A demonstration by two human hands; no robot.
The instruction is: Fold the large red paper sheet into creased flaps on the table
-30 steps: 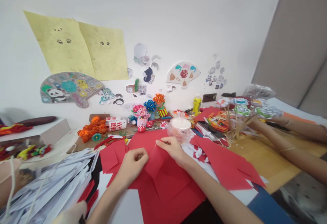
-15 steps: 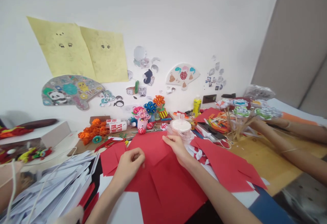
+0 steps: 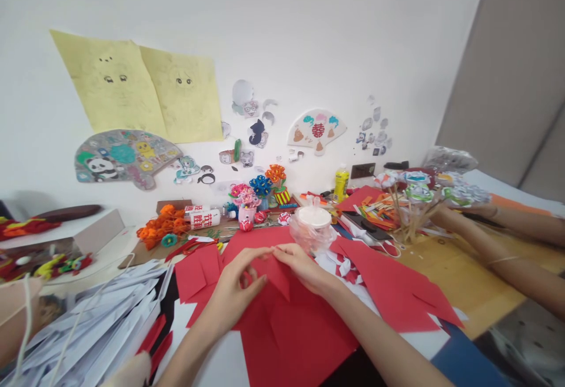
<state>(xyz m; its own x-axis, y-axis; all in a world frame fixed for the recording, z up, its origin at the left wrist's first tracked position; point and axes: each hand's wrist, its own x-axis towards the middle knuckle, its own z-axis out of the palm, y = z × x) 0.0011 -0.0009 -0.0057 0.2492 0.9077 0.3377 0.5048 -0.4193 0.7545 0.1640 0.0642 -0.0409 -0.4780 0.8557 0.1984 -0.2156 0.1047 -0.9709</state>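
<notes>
A large sheet of red paper [image 3: 291, 328] lies in front of me on the table, creased across its middle. My left hand [image 3: 236, 293] and my right hand [image 3: 302, 266] meet above it and pinch a folded corner of the sheet [image 3: 276, 272], lifted off the table. Both hands have their fingers closed on that flap. More red paper sheets [image 3: 397, 293] lie to the right, and smaller red pieces [image 3: 196, 269] to the left.
A plastic-wrapped cup [image 3: 312, 225] stands just behind my hands. Paper flowers [image 3: 161, 225], a glue bottle [image 3: 203, 218] and small pots sit along the wall. White paper [image 3: 95, 322] is piled at left. Another person's arms [image 3: 498, 252] work at right by sticks [image 3: 408, 216].
My hands, apart on the flat sheet before, have come together and raised a folded corner of the red paper between them.
</notes>
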